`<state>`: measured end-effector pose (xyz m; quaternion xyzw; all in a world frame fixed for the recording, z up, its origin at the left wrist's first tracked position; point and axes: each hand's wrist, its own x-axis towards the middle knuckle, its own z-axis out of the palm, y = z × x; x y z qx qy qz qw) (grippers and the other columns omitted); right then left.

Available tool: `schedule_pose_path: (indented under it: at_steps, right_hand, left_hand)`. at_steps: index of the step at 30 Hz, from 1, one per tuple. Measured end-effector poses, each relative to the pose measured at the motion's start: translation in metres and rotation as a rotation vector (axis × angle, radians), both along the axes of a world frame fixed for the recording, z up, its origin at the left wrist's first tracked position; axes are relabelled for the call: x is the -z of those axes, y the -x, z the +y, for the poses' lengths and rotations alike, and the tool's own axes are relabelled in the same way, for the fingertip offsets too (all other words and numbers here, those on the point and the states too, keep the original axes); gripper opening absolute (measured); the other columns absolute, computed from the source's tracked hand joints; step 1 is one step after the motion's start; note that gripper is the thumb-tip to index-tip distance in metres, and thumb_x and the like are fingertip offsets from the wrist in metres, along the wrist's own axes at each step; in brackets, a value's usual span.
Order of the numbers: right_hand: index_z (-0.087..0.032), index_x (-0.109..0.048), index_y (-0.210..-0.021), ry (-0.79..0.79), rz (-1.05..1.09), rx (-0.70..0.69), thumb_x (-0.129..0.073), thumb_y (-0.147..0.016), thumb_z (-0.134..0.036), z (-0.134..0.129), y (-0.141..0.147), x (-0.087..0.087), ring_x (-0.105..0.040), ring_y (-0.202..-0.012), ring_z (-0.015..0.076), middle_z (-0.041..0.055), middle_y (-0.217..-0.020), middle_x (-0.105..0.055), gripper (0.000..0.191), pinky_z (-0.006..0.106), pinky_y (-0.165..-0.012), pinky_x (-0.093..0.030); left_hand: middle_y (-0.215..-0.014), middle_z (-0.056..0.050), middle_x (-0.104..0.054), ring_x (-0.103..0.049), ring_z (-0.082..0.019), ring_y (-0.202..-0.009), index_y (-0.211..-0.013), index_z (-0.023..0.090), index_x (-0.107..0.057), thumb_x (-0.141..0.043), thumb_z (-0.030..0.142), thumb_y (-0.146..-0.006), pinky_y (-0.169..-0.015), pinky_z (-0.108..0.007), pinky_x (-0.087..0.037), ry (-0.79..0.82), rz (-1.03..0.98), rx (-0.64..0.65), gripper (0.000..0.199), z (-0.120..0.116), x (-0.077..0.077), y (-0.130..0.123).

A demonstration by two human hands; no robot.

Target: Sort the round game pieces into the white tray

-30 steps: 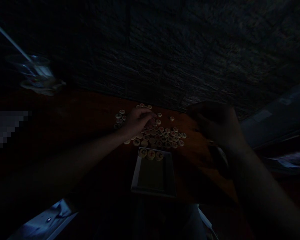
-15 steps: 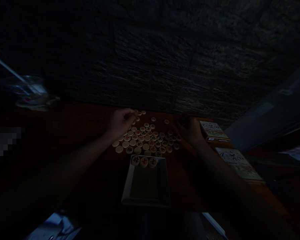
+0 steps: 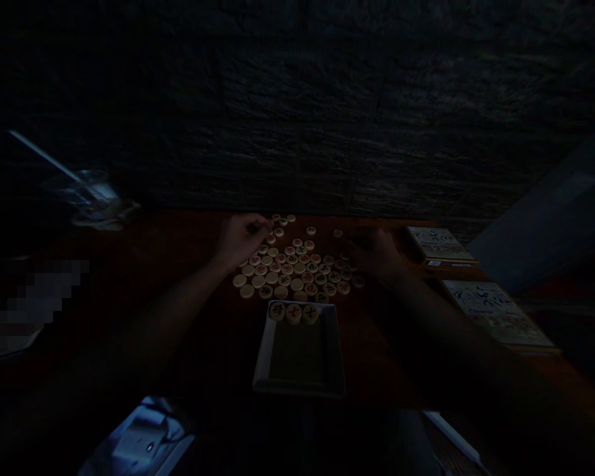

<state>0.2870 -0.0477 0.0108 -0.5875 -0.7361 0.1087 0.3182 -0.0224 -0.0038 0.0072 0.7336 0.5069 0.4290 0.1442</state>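
Many round wooden Chinese chess pieces [image 3: 300,268] lie spread on the table, some showing red or black characters and others blank. My left hand [image 3: 242,239] is at the left rim of the spread, its fingers curled beside a few pieces; whether one is in its grip is too dark to see. On the right side, my right hand [image 3: 377,252] reaches in palm down with bent fingers close to the outer pieces, its fingertips lost in shadow. A shallow open box [image 3: 262,357] stands nearer me, three pieces in a row along its far end.
Two printed flat boxes [image 3: 498,309] lie on the right of the table [image 3: 178,228]. At the far left stands a glass with a straw [image 3: 96,195]. A dark stone wall [image 3: 297,125] rises behind the table. A pale device with a cable [image 3: 141,436] shows at lower left.
The camera view has shifted a little, so the scene sits further right. My right hand has come slightly nearer to me, to the pieces' right edge. My left hand has barely moved.
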Motion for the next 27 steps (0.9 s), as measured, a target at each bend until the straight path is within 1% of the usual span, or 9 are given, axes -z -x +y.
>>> schedule_pose_path:
  at_steps: [2, 5, 8, 11, 13, 17, 19, 22, 27]
  right_hand:
    - [-0.014, -0.080, -0.089, 0.016, 0.045, 0.032, -0.054, -0.097, -0.043, -0.002, 0.002, -0.001, -0.072, -0.071, 0.0221, 0.0079, -0.079, -0.078, 0.041, 0.027, -0.059, -0.045]
    - [-0.013, -0.080, -0.086, 0.031, 0.152, 0.036, -0.041, -0.102, -0.056, -0.005, 0.005, -0.004, -0.073, -0.073, 0.0249, 0.0099, -0.074, -0.076, 0.059, 0.029, -0.061, -0.048]
    - [-0.014, -0.081, -0.089, 0.061, 0.234, 0.052, -0.036, -0.102, -0.064, -0.009, 0.007, -0.005, -0.074, -0.076, 0.0273, 0.0112, -0.073, -0.076, 0.068, 0.031, -0.064, -0.050]
    - [-0.015, -0.081, -0.090, 0.088, 0.248, 0.076, -0.036, -0.100, -0.069, -0.010, 0.008, -0.006, -0.075, -0.080, 0.0287, 0.0117, -0.076, -0.077, 0.070, 0.033, -0.067, -0.052]
    - [-0.016, -0.081, -0.092, 0.102, 0.253, 0.060, -0.038, -0.099, -0.070, -0.011, 0.009, -0.007, -0.075, -0.082, 0.0287, 0.0114, -0.080, -0.079, 0.069, 0.033, -0.070, -0.053]
    - [-0.017, -0.081, -0.099, 0.132, 0.279, 0.031, -0.037, -0.101, -0.066, -0.012, 0.013, -0.007, -0.075, -0.084, 0.0281, 0.0109, -0.088, -0.080, 0.066, 0.034, -0.074, -0.054]
    - [-0.017, -0.082, -0.101, 0.137, 0.285, 0.032, -0.036, -0.102, -0.064, -0.012, 0.014, -0.007, -0.075, -0.086, 0.0283, 0.0107, -0.090, -0.081, 0.065, 0.036, -0.075, -0.055]
    - [-0.020, -0.083, -0.099, 0.125, 0.306, 0.033, -0.037, -0.102, -0.064, -0.011, 0.013, -0.007, -0.076, -0.087, 0.0289, 0.0107, -0.094, -0.081, 0.064, 0.037, -0.078, -0.056]
    - [-0.021, -0.083, -0.098, 0.148, 0.332, 0.050, -0.039, -0.101, -0.064, -0.009, 0.011, -0.005, -0.076, -0.088, 0.0314, 0.0112, -0.094, -0.081, 0.062, 0.039, -0.077, -0.056]
  left_hand:
    - [-0.089, -0.003, -0.081, -0.072, -0.018, -0.082, -0.088, 0.020, -0.079, -0.063, 0.024, -0.084, -0.077, -0.028, -0.053, -0.009, 0.011, 0.026, 0.016, -0.001, 0.001, 0.000]
    - [-0.091, -0.004, -0.081, -0.072, -0.018, -0.082, -0.088, 0.020, -0.079, -0.063, 0.025, -0.085, -0.077, -0.027, -0.053, -0.029, 0.022, 0.061, 0.017, -0.003, 0.001, 0.000]
    - [-0.093, -0.003, -0.081, -0.073, -0.018, -0.084, -0.089, 0.021, -0.080, -0.062, 0.026, -0.086, -0.078, -0.028, -0.053, -0.005, 0.039, 0.076, 0.019, -0.005, 0.000, -0.001]
    - [-0.094, -0.003, -0.082, -0.074, -0.019, -0.085, -0.092, 0.021, -0.080, -0.063, 0.029, -0.088, -0.079, -0.029, -0.054, 0.028, 0.076, 0.085, 0.020, -0.008, -0.002, -0.002]
    - [-0.097, -0.004, -0.082, -0.075, -0.020, -0.088, -0.095, 0.022, -0.081, -0.064, 0.032, -0.089, -0.080, -0.029, -0.054, 0.043, 0.115, 0.103, 0.021, -0.011, -0.003, -0.004]
    - [-0.110, -0.005, -0.081, -0.075, -0.022, -0.100, -0.102, 0.022, -0.080, -0.064, 0.029, -0.090, -0.088, -0.032, -0.056, 0.055, 0.149, 0.162, 0.021, -0.015, -0.006, -0.008]
    - [-0.112, -0.005, -0.080, -0.075, -0.022, -0.103, -0.103, 0.023, -0.080, -0.062, 0.027, -0.091, -0.091, -0.034, -0.056, 0.062, 0.152, 0.178, 0.022, -0.017, -0.006, -0.009]
    - [-0.112, -0.004, -0.080, -0.075, -0.022, -0.104, -0.105, 0.024, -0.079, -0.061, 0.025, -0.091, -0.093, -0.036, -0.057, 0.063, 0.172, 0.167, 0.022, -0.016, -0.005, -0.009]
    - [-0.114, -0.004, -0.080, -0.075, -0.023, -0.104, -0.110, 0.025, -0.078, -0.060, 0.027, -0.091, -0.094, -0.036, -0.057, 0.058, 0.241, 0.174, 0.026, -0.016, -0.004, -0.009]
